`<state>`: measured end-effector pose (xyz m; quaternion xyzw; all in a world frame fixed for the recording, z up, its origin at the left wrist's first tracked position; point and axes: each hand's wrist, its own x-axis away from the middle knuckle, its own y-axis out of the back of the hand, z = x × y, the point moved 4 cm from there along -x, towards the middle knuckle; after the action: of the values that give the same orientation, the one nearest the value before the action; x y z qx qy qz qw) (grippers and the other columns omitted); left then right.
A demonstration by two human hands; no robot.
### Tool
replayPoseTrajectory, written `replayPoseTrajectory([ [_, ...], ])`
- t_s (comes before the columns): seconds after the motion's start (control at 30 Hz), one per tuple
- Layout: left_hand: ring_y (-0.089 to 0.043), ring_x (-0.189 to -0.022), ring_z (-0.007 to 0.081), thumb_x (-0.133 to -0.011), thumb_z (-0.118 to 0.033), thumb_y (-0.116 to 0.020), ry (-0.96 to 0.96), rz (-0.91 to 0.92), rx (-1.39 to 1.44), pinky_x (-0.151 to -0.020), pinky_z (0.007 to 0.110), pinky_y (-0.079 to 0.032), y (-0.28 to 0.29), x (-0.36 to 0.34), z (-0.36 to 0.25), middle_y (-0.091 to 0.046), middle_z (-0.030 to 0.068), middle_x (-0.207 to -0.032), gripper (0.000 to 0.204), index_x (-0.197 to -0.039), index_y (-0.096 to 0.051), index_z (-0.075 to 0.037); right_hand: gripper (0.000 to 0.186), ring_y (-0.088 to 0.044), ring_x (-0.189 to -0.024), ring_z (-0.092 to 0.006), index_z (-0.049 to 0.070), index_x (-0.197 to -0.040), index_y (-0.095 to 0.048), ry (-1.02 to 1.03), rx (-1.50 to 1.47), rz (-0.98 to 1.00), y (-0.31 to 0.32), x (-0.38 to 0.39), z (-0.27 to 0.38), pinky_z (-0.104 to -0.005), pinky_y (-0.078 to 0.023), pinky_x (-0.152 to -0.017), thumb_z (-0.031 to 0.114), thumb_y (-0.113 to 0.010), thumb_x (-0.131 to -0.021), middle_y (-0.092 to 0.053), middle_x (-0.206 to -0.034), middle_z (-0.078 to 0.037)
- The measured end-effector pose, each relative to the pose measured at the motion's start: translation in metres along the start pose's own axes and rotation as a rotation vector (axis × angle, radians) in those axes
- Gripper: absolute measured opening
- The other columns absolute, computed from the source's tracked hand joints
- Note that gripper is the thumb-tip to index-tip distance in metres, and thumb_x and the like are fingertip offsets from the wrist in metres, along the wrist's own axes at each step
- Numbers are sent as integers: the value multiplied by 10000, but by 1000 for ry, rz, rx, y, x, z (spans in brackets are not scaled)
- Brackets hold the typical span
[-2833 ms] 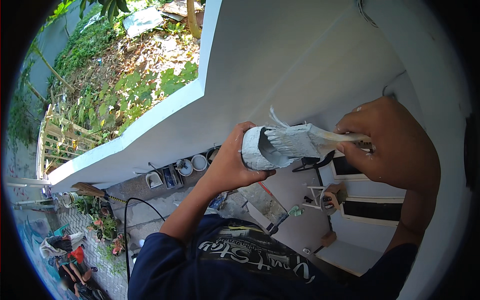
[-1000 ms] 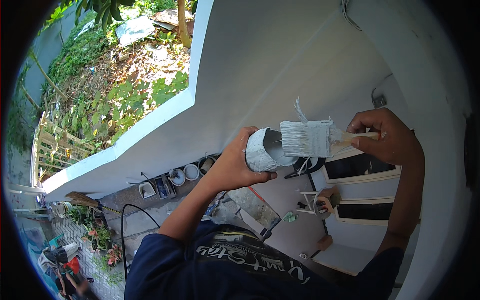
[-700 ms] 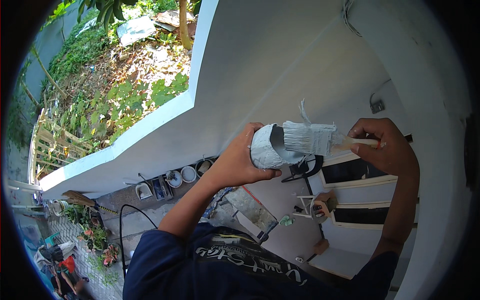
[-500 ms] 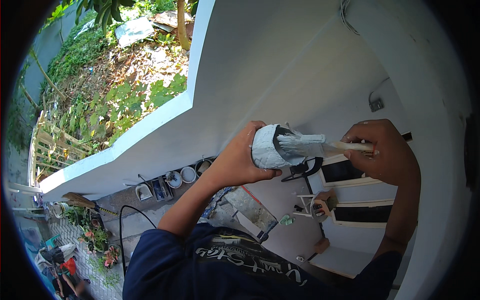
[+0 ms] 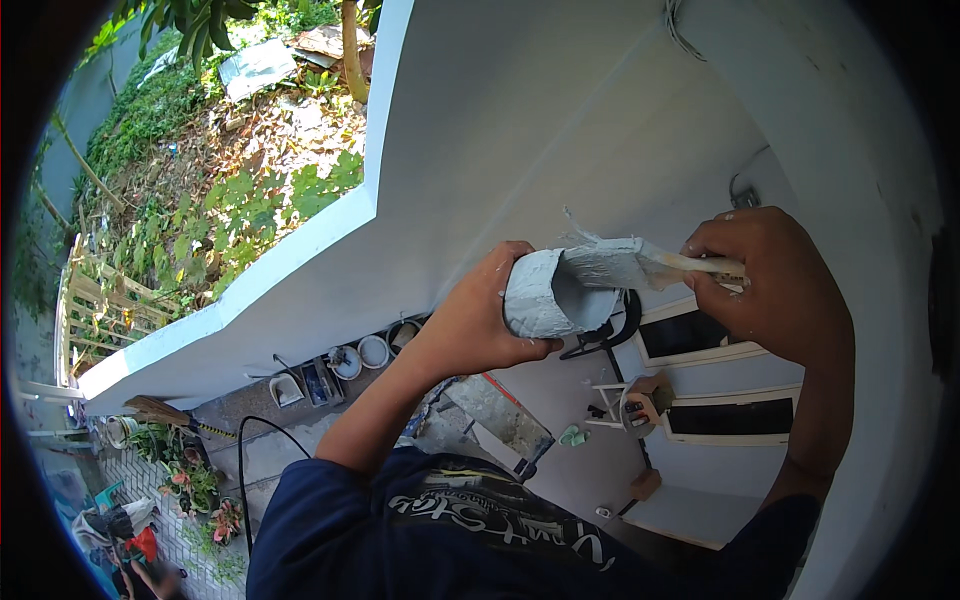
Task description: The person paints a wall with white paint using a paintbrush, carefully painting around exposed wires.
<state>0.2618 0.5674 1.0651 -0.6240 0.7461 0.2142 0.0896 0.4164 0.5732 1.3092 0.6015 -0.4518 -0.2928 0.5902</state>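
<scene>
My left hand (image 5: 480,315) grips a small cut-down container (image 5: 531,296) crusted with pale grey-white paint, its open mouth facing right. My right hand (image 5: 765,285) is closed around the pale handle of a wide, paint-coated brush (image 5: 615,262). The brush head lies at the container's rim, with its bristle tips partly hidden at the mouth and a stray strand sticking up.
A white wall (image 5: 540,120) rises beside a garden (image 5: 230,180). Below are buckets (image 5: 373,352), a broom (image 5: 150,405), a black hose (image 5: 240,450), potted plants (image 5: 185,480), two dark-paned windows (image 5: 730,420) and a cardboard box (image 5: 650,395). Another person (image 5: 140,560) is at lower left.
My right hand and brush have shifted up since half a second ago; the brush head now angles across the container's upper rim. Earlier it was turned flat side toward the camera.
</scene>
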Motion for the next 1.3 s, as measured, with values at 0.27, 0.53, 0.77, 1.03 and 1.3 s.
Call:
replayPoseTrajectory([
  [0.27, -632, -1156, 352, -646, -294, -938, 5, -16, -35, -1008, 425, -495, 2, 0, 3, -612, 175, -1226, 872, -1342, -482, -34, 212, -653, -678, -271, -6, -951, -766, 145, 14, -159, 4, 12, -16, -376, -514, -684, 128, -764, -788, -714, -814, -176],
  [0.53, -629, -1172, 358, -646, -300, -937, 30, -14, -29, -1020, 425, -489, -2, 0, 2, -616, 186, -1235, 891, -1356, -471, -32, 174, -629, -606, -240, -15, -924, -755, 125, -115, -158, 18, 29, -14, -371, -479, -619, 82, -751, -779, -691, -738, -156],
  [0.77, -641, -1166, 359, -658, -292, -938, 106, -6, -30, -1017, 426, -490, -4, -3, 1, -638, 198, -1209, 884, -1357, -468, -22, 179, -627, -588, -281, 0, -878, -747, 215, 24, -28, -15, 21, 13, -415, -487, -606, 145, -736, -775, -665, -695, -145],
  [1.03, -638, -1177, 359, -661, -296, -934, 120, 4, -34, -1021, 417, -490, -6, -3, 10, -637, 211, -1212, 877, -1356, -481, -14, 206, -618, -592, -191, -30, -969, -744, 92, -315, 33, -10, 14, -35, -352, -504, -623, 120, -727, -829, -690, -745, -131],
  [1.3, -625, -1197, 327, -643, -313, -932, 100, -65, 62, -1045, 410, -477, 4, -3, 12, -627, 197, -1243, 911, -1376, -484, -8, 267, -451, -503, -43, -36, -1093, -656, -96, -818, 78, -59, -8, -95, -206, -395, -470, 180, -664, -935, -605, -742, -55],
])
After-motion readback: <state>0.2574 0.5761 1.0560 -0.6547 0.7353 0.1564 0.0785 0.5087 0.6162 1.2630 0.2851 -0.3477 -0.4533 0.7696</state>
